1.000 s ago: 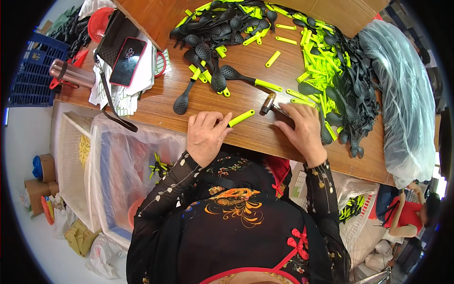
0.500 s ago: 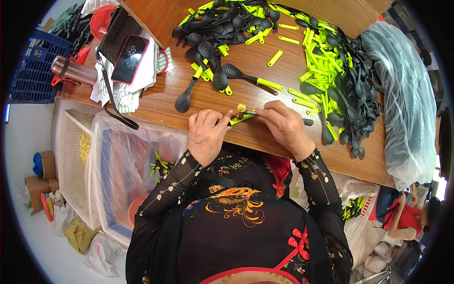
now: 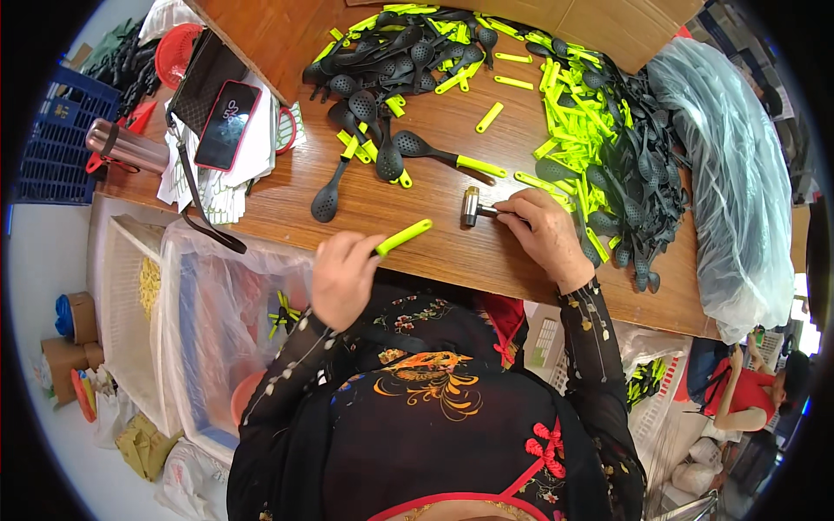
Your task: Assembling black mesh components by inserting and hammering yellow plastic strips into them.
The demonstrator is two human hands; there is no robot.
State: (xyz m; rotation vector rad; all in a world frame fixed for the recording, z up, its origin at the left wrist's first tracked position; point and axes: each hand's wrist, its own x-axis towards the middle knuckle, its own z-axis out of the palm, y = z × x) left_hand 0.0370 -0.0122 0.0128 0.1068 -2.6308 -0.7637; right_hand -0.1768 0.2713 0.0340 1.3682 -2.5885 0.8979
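Observation:
My left hand [image 3: 340, 280] is closed around the dark end of a lime-green-handled kitchen utensil [image 3: 405, 236], just off the table's front edge. Its green handle points up and right, while the rest is hidden by my hand. In my right hand [image 3: 546, 233] is the dark handle of a small hammer [image 3: 471, 207], whose metal and brass-coloured head is at the table surface. A slotted spoon [image 3: 326, 201] with a black perforated bowl lies beyond my left hand. Another slotted spoon [image 3: 417, 143] with a green handle lies farther back, near several more.
Black spoon parts [image 3: 647, 174] and loose green handles [image 3: 565, 122] are heaped at the right, beside clear plastic sheeting [image 3: 725, 191]. A phone [image 3: 228, 126], papers and a metal flask [image 3: 129, 146] are at the left. Below stands a plastic-lined crate [image 3: 178, 330]. A person in red [image 3: 747, 395] is at right.
My left hand has moved left and down with the green-handled utensil, away from the hammer. The hammer has shifted right, its head now clear of the handle.

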